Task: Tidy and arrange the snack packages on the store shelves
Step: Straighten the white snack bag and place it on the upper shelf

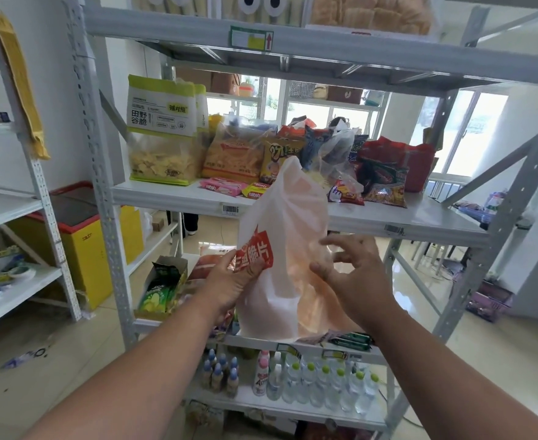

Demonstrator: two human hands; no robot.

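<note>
While we hold the big white bag (288, 249) up in front of the shelf (420, 222), our left hand (229, 285) pinches its red label and our right hand (355, 274) touches its side with fingers spread. Behind it sit snack packs (229, 154).

— That big chip bag (280, 249): thin, translucent plastic, softly crinkled.
— And the shelf (420, 220)? Grey painted metal, smooth, matt.
— Glossy tile floor (499, 360); clear plastic water bottles (324, 385).
</note>
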